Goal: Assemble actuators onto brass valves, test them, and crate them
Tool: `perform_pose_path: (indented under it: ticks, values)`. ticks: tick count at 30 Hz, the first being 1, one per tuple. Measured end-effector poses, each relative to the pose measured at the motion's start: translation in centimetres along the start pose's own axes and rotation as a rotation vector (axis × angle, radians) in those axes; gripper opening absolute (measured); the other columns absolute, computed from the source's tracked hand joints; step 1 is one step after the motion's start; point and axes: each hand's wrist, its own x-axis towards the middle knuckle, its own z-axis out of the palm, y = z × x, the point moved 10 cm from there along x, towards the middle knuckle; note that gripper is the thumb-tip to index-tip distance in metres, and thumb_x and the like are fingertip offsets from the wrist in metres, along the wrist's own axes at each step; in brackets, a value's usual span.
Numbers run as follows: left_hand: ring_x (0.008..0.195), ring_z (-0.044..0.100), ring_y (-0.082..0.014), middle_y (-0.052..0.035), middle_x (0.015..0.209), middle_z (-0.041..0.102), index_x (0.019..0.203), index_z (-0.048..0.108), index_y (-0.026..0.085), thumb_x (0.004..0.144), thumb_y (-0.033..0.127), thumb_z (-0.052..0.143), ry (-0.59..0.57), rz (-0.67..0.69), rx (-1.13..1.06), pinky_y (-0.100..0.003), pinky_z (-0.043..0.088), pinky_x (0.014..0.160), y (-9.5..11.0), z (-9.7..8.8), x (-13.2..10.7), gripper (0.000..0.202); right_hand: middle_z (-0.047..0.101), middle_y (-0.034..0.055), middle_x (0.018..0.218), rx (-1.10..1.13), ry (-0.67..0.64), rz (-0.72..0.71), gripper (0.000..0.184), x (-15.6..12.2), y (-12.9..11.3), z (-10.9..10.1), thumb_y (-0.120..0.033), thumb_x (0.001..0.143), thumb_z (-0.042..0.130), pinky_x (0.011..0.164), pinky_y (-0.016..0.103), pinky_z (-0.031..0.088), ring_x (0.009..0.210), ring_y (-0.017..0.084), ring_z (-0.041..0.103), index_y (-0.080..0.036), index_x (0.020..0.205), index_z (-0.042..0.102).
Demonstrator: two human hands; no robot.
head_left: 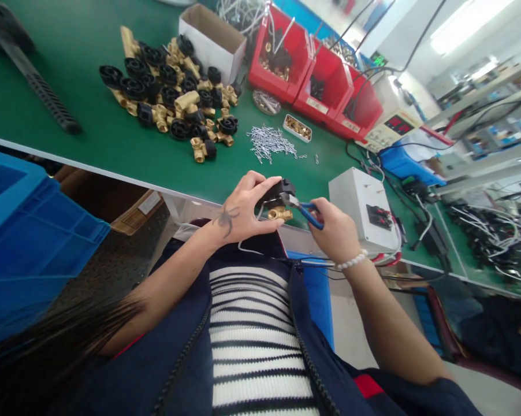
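My left hand (pixel 242 209) is closed around a brass valve fitting with a black plastic cap (pixel 278 199), held just above the near edge of the green table (pixel 113 138). My right hand (pixel 336 231) grips blue-handled pliers (pixel 306 211), whose jaws touch the fitting beside the black cap. A white bead bracelet sits on my right wrist. Both hands hover over my lap, close to my striped shirt.
A pile of brass-and-black fittings (pixel 174 92) lies at the table's far left beside a cardboard box (pixel 211 37). Small metal clips (pixel 271 141), red bins (pixel 312 72), a white switch box (pixel 364 208) and a blue crate (pixel 22 242) surround me. Cables crowd the right side.
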Motion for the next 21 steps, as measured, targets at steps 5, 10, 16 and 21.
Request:
perform_pose_path:
  ticks: [5,10,16,21]
  values:
    - [0.115,0.051,-0.0259,-0.0094,0.118,0.048,0.142,0.048,0.015,0.077,0.037,0.073,0.002,0.009,-0.003,-0.046,0.049,0.103,0.0,0.0,-0.1,0.072,0.056,0.0062,0.088,-0.030,0.264,0.098,0.015,-0.2,1.3,-3.0,-0.027,0.094,0.041,0.071,0.035,0.048,0.074,0.020,0.057,-0.022,0.104,0.052]
    - [0.115,0.051,-0.0260,-0.0092,0.117,0.049,0.141,0.050,0.016,0.075,0.037,0.073,0.028,0.006,0.003,-0.046,0.049,0.103,-0.2,0.0,-0.1,0.072,0.058,0.0054,0.078,-0.050,-0.010,0.016,0.013,-0.3,0.2,0.3,-0.019,0.086,0.047,0.059,0.032,0.043,0.063,0.020,0.055,-0.022,0.094,0.057]
    - [0.112,0.053,-0.0251,-0.0094,0.115,0.051,0.139,0.052,0.014,0.075,0.037,0.072,0.065,0.021,-0.006,-0.045,0.050,0.101,-0.3,0.1,0.0,0.071,0.058,0.0064,0.086,-0.079,0.327,0.086,0.015,-0.5,1.1,-3.9,-0.027,0.093,0.044,0.065,0.033,0.046,0.070,0.020,0.057,-0.023,0.101,0.056]
    - [0.111,0.052,-0.0269,-0.0105,0.114,0.051,0.138,0.052,0.014,0.072,0.035,0.074,0.064,0.016,-0.005,-0.049,0.050,0.100,-0.2,0.0,0.0,0.072,0.058,0.0039,0.076,-0.117,-0.062,-0.023,0.016,-0.3,0.1,0.6,-0.017,0.082,0.046,0.057,0.030,0.039,0.061,0.018,0.053,-0.021,0.091,0.059]
